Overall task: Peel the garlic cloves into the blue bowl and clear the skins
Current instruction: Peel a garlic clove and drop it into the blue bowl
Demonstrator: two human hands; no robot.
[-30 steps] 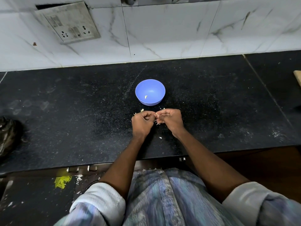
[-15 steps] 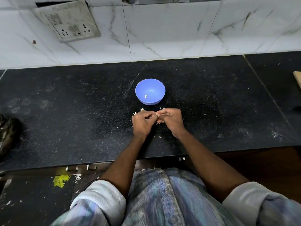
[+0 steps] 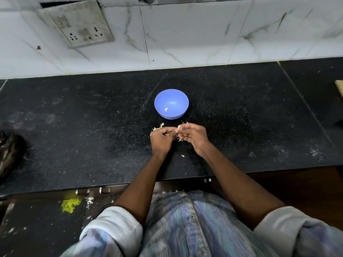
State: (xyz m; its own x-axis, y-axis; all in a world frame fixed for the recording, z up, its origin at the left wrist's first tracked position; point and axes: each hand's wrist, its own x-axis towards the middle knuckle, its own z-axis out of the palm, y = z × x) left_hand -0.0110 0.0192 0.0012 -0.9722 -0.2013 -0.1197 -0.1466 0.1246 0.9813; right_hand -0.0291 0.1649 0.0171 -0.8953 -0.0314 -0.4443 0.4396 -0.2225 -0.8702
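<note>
- near the middle of the black counter (image 3: 92,127), head view: the blue bowl (image 3: 171,104) stands upright, with 1 peeled garlic clove (image 3: 166,109) lying inside it on the bottom.
- just in front of the bowl, toward the counter's front edge, the left hand (image 3: 161,139) and right hand (image 3: 194,137) meet fingertip to fingertip, both with fingers curled.
- the right hand pinches a small pale garlic piece (image 3: 179,127) at its fingertips; the left hand's curled fingers press against that same spot, though whether they actually grip it cannot be told.
- loose garlic skins (image 3: 157,127) lie on the counter around and under the hands, apart from the bowl, and 1 flake (image 3: 182,156) lies nearer the front edge.
- at the counter's far left edge sits a dark bag (image 3: 9,153).
- behind the counter's back edge, a switch plate (image 3: 79,23) is on the tiled wall (image 3: 204,34).
</note>
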